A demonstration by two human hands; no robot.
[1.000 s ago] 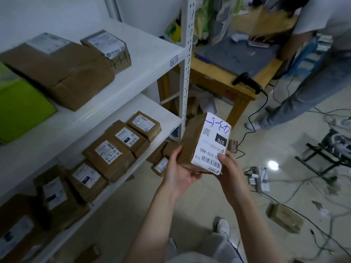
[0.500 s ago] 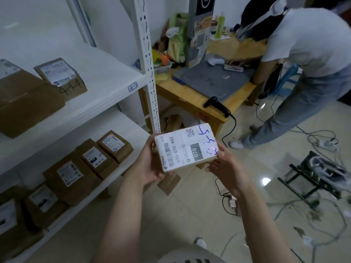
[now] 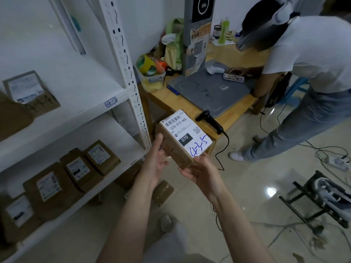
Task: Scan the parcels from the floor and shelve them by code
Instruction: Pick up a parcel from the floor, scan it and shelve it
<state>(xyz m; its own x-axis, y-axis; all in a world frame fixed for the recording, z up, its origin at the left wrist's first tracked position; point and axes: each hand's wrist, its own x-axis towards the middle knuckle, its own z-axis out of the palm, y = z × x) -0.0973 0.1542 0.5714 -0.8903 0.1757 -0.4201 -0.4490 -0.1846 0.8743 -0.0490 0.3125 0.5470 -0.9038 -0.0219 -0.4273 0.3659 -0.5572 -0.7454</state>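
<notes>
Rack on the left: labelled boxes lie face up on the lower shelf, so the handwritten codes read from above. The edge tag on the shelf above reads roughly "4-2".

Left hand lies against the parcel's brown left side, thumb up along it and fingers mostly straight. Looks like steadying, not a grip.

Parcel is in the air just right of the rack post, near the table corner. It is tilted label-up toward the camera, probably to read the code: printed "070-070-A80", blue handwriting "4-3-5".

Right hand cups the near end from below, thumb at the label edge. It carries the weight.

Scanner lies on the near edge of the table, just beyond the parcel, cable trailing to the floor. Neither hand is on it.

Far right, another person leans over the table.

My read: the code is written on, so shelving is next. The 4-3 level is likely the one below the tag. Can't confirm, no tag is readable there.
</notes>
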